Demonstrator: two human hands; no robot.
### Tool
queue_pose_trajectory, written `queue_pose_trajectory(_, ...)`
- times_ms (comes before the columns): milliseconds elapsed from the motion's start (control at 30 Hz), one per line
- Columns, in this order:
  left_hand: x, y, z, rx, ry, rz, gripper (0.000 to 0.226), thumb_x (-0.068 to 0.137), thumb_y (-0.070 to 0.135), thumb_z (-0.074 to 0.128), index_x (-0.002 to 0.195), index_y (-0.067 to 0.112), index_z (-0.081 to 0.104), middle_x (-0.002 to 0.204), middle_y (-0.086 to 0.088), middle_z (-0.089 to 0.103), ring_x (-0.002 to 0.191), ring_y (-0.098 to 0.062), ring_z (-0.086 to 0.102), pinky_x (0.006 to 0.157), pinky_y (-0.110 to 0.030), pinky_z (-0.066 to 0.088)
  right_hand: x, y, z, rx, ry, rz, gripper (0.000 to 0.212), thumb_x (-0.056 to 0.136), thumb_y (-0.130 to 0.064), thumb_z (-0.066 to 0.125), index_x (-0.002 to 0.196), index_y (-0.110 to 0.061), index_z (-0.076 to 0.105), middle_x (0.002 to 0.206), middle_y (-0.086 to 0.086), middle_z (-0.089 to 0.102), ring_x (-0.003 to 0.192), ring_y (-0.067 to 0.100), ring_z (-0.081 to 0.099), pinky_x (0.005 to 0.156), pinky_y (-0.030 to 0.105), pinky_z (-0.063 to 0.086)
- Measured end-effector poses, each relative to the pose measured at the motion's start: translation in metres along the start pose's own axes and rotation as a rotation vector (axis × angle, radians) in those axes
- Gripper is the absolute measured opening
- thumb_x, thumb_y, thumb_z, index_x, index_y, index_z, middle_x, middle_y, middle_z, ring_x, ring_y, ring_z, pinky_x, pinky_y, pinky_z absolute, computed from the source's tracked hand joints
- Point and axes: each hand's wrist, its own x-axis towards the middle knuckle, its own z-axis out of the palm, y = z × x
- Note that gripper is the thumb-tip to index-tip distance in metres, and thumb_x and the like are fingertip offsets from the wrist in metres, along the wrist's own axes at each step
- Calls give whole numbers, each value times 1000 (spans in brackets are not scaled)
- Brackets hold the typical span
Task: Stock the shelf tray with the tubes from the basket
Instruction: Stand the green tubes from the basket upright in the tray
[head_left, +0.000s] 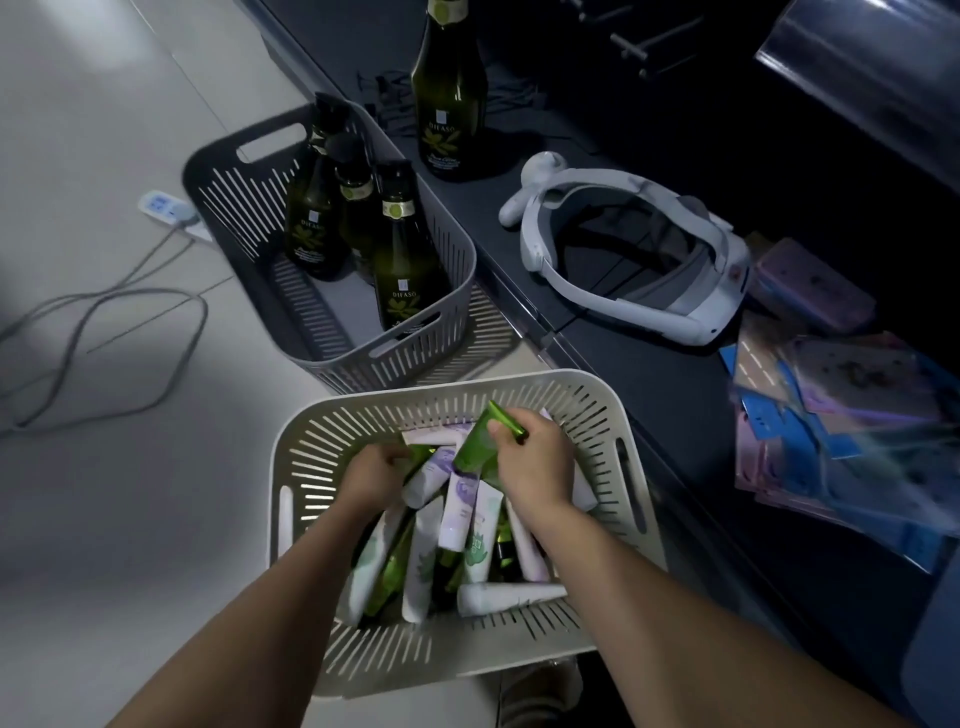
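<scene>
A white slotted basket (332, 441) on the floor holds several tubes, white, lilac and green, lying in a heap (457, 525). My right hand (530, 462) grips a green tube (480, 441) by its crimped end, lifted above the pile at the basket's far side. My left hand (376, 475) is down in the basket on the left, fingers curled into the tubes around something green; what it holds is mostly hidden. No shelf tray shows clearly in this view.
A grey basket (249, 208) with three dark green bottles stands behind. A fourth bottle (452, 88) and a white headset (623, 249) sit on the dark shelf to the right, beside pastel packets (841, 415). A power strip (166, 210) and cable lie on the floor at left.
</scene>
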Motion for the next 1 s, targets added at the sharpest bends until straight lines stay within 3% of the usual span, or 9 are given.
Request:
queue_pose_trajectory(67, 8, -11, 11, 126, -69, -84, 30, 91, 13, 54, 118, 6, 64, 122, -16, 64, 112, -29, 60, 91, -29, 43, 1, -1, -2, -47, 25, -19, 27, 95, -22, 55, 118, -16, 66, 115, 6, 67, 106, 25, 60, 86, 30, 47)
queue_pose_trajectory(167, 18, -15, 12, 115, -138, -138, 42, 91, 11, 53, 132, 4, 51, 129, -19, 58, 118, -32, 56, 94, -31, 42, 1, -2, -3, -117, 7, -69, 30, 97, -21, 49, 123, -16, 62, 122, 3, 64, 113, 22, 57, 90, 27, 43)
queue_pose_trajectory(367, 16, -20, 10, 36, -195, -160, 28, 91, 5, 55, 116, -2, 62, 120, -20, 62, 103, -22, 57, 83, -27, 42, 0, -1, -2, -137, -28, -68, 28, 98, -21, 49, 121, -15, 63, 120, 3, 65, 109, 21, 58, 82, 24, 41)
queue_pose_trajectory(500, 5, -16, 10, -5, -236, -131, 34, 97, 31, 49, 115, 8, 66, 122, -15, 63, 111, -25, 58, 85, -24, 40, -2, -1, -1, -160, -53, -57, 27, 97, -23, 49, 119, -15, 64, 117, 4, 66, 106, 24, 59, 85, 28, 44)
queue_pose_trajectory(600, -1, -12, 5, -9, -227, -103, 40, 94, 41, 51, 102, 6, 69, 109, -14, 68, 103, -24, 62, 85, -28, 44, -4, -1, -2, -186, -74, -45, 30, 98, -25, 48, 123, -16, 62, 120, 3, 65, 108, 23, 59, 84, 25, 43)
queue_pose_trajectory(667, -5, -7, 3, -12, -224, -71, 31, 92, 36, 56, 99, 8, 66, 106, -13, 68, 95, -19, 61, 79, -24, 42, -6, -2, -4, -192, -85, -38, 31, 98, -25, 48, 125, -17, 61, 122, 3, 64, 110, 23, 58, 85, 25, 43)
queue_pose_trajectory(767, -10, 2, 0, 52, -232, 5, 27, 95, 29, 51, 113, 11, 61, 112, -10, 64, 103, -21, 60, 78, -21, 37, -11, -6, -8, -185, -87, -44, 30, 98, -25, 48, 124, -17, 61, 121, 3, 65, 109, 23, 59, 85, 25, 44)
queue_pose_trajectory(900, -18, 13, -9, 49, -154, 93, 23, 99, 21, 45, 80, 11, 54, 92, -18, 64, 92, -26, 61, 70, -27, 34, -18, -14, -17, -165, -74, -56, 27, 97, -26, 50, 121, -18, 61, 117, 4, 66, 105, 24, 60, 83, 29, 46)
queue_pose_trajectory(1000, -29, 29, -24, 16, -94, 169, 26, 98, 20, 45, 79, 10, 59, 83, -14, 64, 82, -25, 60, 67, -32, 38, -24, -22, -29, -135, -45, -54, 15, 95, -27, 54, 108, -18, 54, 107, 2, 65, 94, 22, 60, 75, 31, 47)
